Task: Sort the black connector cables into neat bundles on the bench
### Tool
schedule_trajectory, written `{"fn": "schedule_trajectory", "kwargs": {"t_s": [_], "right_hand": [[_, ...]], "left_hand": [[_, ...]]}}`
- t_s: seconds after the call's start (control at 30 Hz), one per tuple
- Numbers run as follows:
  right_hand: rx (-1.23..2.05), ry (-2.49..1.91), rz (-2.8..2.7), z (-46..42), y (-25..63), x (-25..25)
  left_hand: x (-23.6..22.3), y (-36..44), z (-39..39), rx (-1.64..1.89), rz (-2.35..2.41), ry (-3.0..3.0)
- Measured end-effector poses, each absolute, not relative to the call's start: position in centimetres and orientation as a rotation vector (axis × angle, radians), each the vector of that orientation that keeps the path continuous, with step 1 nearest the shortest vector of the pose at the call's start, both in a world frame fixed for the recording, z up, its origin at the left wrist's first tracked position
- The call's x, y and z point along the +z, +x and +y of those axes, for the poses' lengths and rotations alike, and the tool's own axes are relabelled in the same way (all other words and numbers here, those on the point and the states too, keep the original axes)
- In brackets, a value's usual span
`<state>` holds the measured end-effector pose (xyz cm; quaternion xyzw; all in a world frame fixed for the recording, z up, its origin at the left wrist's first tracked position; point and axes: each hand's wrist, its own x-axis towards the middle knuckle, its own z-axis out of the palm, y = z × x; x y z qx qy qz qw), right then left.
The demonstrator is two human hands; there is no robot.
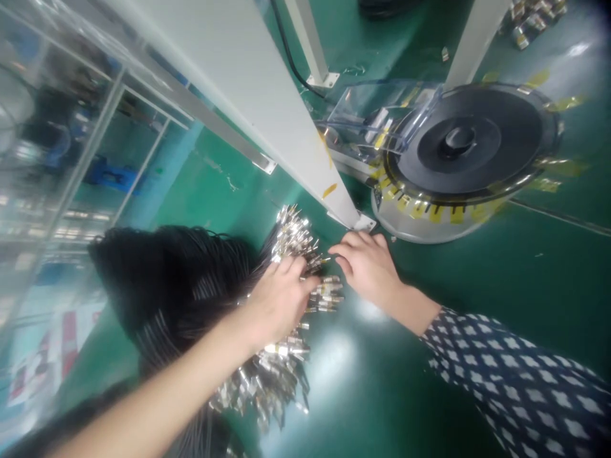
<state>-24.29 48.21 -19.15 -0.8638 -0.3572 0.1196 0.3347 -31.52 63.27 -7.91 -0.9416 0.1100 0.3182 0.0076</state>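
Observation:
A thick bundle of black cables (172, 280) lies on the left, its many ends fitted with shiny metal connectors (291, 235). My left hand (281, 299) rests on the bundle among those ends, fingers curled around some cables just behind their connectors. Exactly how many it grips is hidden under the palm. To the right of the connector tips is my right hand (370, 264), fingers bent and the thumb slightly apart from the index finger. Nothing shows between them. A patterned dark sleeve (515, 375) covers the right arm.
A pale metal leg (286, 114) slants down to the green floor (429, 381) just beyond my hands. Behind it stand a round black turntable (477, 140) edged with yellow tape pieces and a clear plastic box (386, 108). More connectors (534, 22) appear at top right.

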Motion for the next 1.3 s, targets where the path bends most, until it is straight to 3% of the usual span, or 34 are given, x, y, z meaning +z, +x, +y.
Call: {"fn": "schedule_trajectory", "kwargs": {"t_s": [0.57, 0.77, 1.03, 1.3], "right_hand": [[0.32, -2.144, -0.979, 47.6, -25.9, -19.5], [0.385, -2.135, -0.939, 47.6, -26.1, -18.9], [0.162, -2.119, -1.14, 47.3, -27.4, -19.1], [0.254, -2.073, -1.033, 47.8, -26.9, -18.7]], "left_hand": [[-8.1, -33.7, 62.9, 1.027, 0.234, -2.99], [-8.5, -34.4, 63.3, 0.875, 0.287, -3.056], [-8.2, -33.8, 63.1, 0.997, 0.31, -3.031], [-8.4, -31.8, 64.1, 0.904, -0.095, -3.461]]}}
